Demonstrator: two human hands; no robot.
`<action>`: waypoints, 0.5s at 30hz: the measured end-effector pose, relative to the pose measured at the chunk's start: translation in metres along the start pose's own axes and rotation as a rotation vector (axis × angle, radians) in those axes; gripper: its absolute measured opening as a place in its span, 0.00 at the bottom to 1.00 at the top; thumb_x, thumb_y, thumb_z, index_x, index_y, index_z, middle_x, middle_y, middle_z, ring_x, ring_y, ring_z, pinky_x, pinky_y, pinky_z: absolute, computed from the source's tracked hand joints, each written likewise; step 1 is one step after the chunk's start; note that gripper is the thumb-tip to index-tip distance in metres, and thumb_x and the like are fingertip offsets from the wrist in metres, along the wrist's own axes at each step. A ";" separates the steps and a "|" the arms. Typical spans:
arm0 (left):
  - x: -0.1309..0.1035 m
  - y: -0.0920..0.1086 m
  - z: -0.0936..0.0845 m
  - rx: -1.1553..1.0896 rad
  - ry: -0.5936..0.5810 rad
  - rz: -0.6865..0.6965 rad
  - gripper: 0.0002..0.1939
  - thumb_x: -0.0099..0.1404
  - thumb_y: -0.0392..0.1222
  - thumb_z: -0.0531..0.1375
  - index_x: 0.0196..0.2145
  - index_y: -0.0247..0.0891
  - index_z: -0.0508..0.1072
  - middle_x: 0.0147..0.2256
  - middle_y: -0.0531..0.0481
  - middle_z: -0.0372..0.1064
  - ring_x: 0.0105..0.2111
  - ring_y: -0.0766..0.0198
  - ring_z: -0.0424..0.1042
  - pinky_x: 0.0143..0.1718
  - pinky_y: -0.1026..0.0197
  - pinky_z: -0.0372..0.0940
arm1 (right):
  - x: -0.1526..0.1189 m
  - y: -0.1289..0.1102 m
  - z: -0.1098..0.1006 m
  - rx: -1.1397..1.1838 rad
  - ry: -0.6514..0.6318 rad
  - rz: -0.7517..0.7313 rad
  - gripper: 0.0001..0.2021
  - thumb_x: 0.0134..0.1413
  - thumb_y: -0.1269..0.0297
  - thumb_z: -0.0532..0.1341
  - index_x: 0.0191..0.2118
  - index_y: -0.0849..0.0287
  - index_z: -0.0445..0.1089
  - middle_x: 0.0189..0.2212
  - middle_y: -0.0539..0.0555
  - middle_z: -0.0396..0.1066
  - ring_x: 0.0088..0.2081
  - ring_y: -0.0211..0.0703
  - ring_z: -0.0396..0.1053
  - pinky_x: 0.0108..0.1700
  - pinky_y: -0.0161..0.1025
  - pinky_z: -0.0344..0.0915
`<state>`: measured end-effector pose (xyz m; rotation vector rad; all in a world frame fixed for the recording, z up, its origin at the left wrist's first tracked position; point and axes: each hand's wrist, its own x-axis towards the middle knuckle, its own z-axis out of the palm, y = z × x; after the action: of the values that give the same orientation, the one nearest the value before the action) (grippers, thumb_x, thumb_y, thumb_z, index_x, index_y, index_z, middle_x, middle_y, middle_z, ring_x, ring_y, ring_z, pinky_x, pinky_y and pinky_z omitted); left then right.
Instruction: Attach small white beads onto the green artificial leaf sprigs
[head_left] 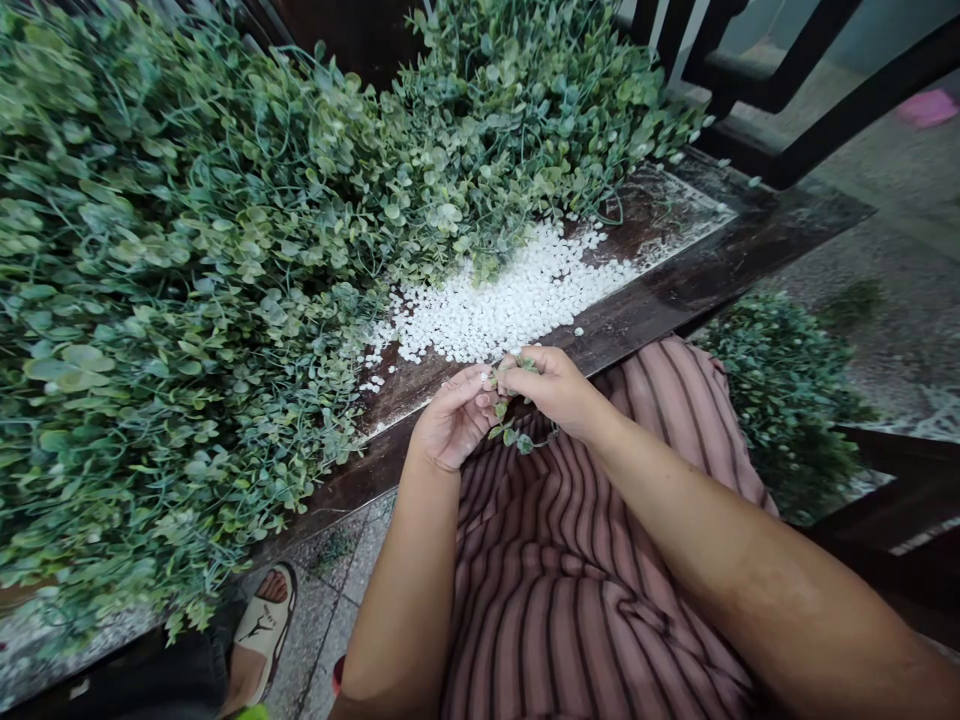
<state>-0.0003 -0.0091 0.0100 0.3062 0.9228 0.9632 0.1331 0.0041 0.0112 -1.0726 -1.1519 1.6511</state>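
Both my hands meet at the table's near edge, above my lap. Between the fingers of my right hand (pixel 551 385) is a thin green leafy sprig (pixel 511 436), its lower end hanging in a curve. My left hand (pixel 457 415) is closed with thumb and fingertips pinched at the sprig's upper end, where a tiny white piece shows. Just beyond my fingers lies a spread of small white pieces (pixel 495 310) on the dark wooden table (pixel 645 295). What exactly the left fingertips grip is partly hidden.
A large heap of green artificial foliage (pixel 225 250) covers the table's left and far side. More foliage (pixel 787 400) lies low at right. Dark curved furniture bars (pixel 780 90) stand at the upper right. Another person's sandalled foot (pixel 262 630) is at lower left.
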 end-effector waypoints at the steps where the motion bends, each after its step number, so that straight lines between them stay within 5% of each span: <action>1: 0.000 0.000 0.000 0.012 0.001 -0.002 0.06 0.48 0.33 0.62 0.25 0.34 0.68 0.19 0.57 0.58 0.17 0.78 0.57 0.20 0.72 0.58 | 0.000 0.000 0.000 -0.003 0.001 0.000 0.09 0.37 0.64 0.56 0.16 0.60 0.56 0.16 0.44 0.53 0.22 0.31 0.52 0.29 0.33 0.52; 15: 0.000 0.003 0.001 0.055 -0.027 -0.013 0.05 0.46 0.32 0.63 0.24 0.33 0.71 0.17 0.56 0.61 0.17 0.78 0.60 0.17 0.75 0.58 | -0.001 0.001 -0.001 -0.061 0.012 -0.006 0.08 0.37 0.64 0.56 0.16 0.60 0.58 0.15 0.45 0.56 0.22 0.31 0.54 0.28 0.33 0.53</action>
<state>-0.0010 -0.0067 0.0124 0.3582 0.9266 0.9211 0.1340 0.0030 0.0106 -1.1152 -1.2035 1.6116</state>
